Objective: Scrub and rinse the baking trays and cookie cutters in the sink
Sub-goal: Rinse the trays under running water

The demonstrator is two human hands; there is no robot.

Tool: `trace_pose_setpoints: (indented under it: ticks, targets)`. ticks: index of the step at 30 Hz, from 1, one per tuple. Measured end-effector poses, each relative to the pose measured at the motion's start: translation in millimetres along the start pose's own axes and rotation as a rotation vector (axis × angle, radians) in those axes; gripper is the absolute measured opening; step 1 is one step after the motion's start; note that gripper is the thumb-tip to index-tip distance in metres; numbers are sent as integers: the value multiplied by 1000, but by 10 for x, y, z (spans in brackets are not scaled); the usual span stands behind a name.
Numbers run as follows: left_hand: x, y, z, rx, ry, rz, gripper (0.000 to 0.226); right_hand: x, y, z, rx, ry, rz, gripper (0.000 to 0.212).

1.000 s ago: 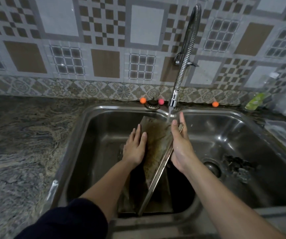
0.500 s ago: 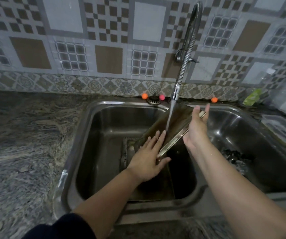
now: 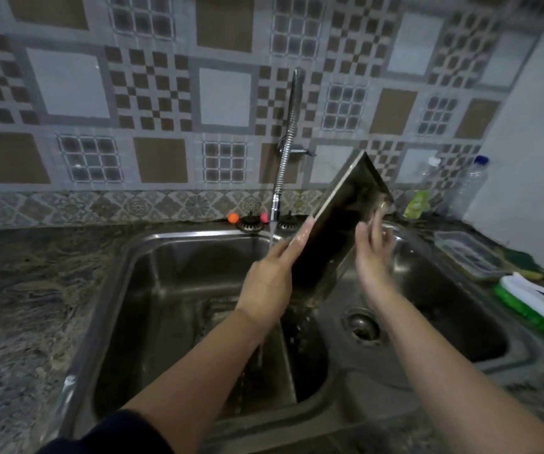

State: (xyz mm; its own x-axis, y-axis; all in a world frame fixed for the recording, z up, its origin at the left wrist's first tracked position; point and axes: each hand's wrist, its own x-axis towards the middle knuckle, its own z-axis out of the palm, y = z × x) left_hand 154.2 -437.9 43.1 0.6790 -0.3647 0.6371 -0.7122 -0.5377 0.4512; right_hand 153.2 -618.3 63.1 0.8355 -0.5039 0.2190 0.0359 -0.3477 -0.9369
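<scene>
the stone worktop (image 3: 28,306) wraps a steel double sink (image 3: 405,381), with patterned tile behind. the left basin lies under the tap (image 3: 284,165), whose thin stream falls past the back of the left hand; the right basin has an open drain (image 3: 362,326). something flat and dark stands in the left basin near the divider, too dim to name.

the baking tray (image 3: 336,231) is held up over the divider between the basins, tilted steeply with one corner high against the tile and its low end dripping into the sink. it looks like thin, stiff sheet metal, light enough for one hand, and wet, so i judge it slippery. the raised rims along the long sides are the sound places to take hold; the corners look sharp enough to want care.

the left hand (image 3: 272,273) is clamped on the tray's left long edge, fingers laid flat along the rim. the right hand (image 3: 373,253) sits at the right edge, blurred; its fingers seem spread against the tray, but i cannot tell whether it grips or only steadies.

on the right worktop lie a clear lidded box (image 3: 468,253) and a green and white scrub brush (image 3: 539,303), with plastic bottles (image 3: 467,185) behind. no cookie cutters are visible.
</scene>
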Motion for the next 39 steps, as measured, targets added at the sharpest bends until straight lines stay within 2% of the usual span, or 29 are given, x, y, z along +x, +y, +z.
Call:
trace_pose_setpoints:
  ticks: [5,7,9,14,16,18,20,21,25,32,39]
  targets:
    - [321,329,273,-440,170,-71,57,200,266,-354,37,-175,-25,61]
    - [337,397,463,-485,168,-206,56,336,381,-514,-7,-183,-28,63]
    - [283,477,674,-477,85,-367,59,478,570,-676,-165,-190,-16,67]
    - [150,578,1185,-385,-191,-546,56,774,1130,-1060,-395,-327,96,78]
    - [61,467,1352,-227,-314,-679,59,841,1395,-1166,-415,-391,181,79]
    - [-47,406,1474,13,-545,-773,65,885,1637,-1227,-391,-446,302,79]
    - [-130,409,1561,251,-729,-765,71,930,1866,-1230,-389,-498,400,82]
    - [-154,420,1590,339,-759,-730,73,951,1962,-1210,-416,-525,424,82]
    - [-218,417,1637,510,-724,-648,70,1016,2218,-1028,-554,-603,372,84]
    - [-238,353,1694,578,-691,-628,66,1115,2462,-706,-731,-633,256,85]
    - [-245,299,1712,577,-641,-610,65,1123,2628,-614,-811,-729,292,91]
